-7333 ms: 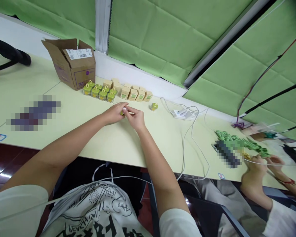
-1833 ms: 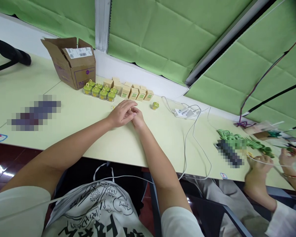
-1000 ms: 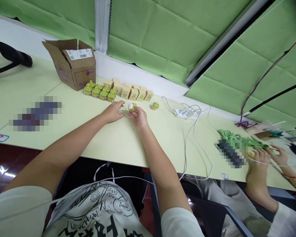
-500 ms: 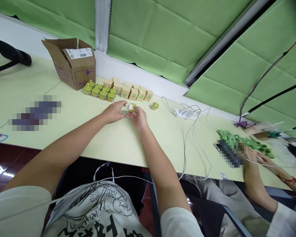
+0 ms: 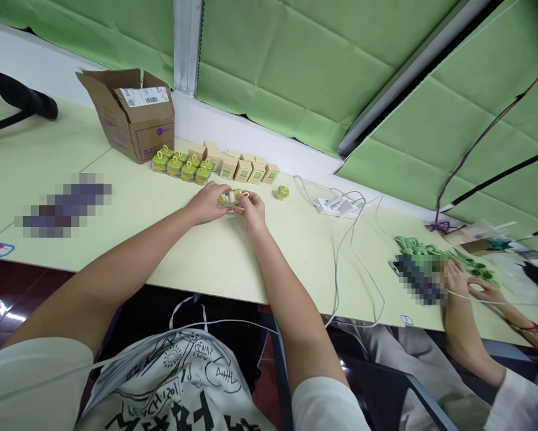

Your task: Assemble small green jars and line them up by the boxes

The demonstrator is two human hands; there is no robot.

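My left hand (image 5: 204, 203) is closed around a small clear container (image 5: 224, 202), tipped with its mouth to the right. In my right hand (image 5: 253, 211) is a green lid (image 5: 239, 196) with a loop, gripped between thumb and fingers. A whitish block on the lid's inner side reaches to the container's mouth; how far it sits inside is hard to tell. Just beyond my left hand stand several clear containers with green looped lids (image 5: 188, 172) in two rows. One more green-lidded container (image 5: 282, 192) stands alone to the right of my right hand.
Small cream boxes (image 5: 243, 170) line the back beside an open cardboard carton (image 5: 154, 134). A power strip (image 5: 338, 205) with white cables lies on the table (image 5: 197, 257) to the right. Farther right, another person's hands (image 5: 457, 278) are near green pieces (image 5: 423, 248).
My right hand has brought the lid left and turned it, so the whitish block meets the container in my left hand. The other person's hands have moved slightly apart.
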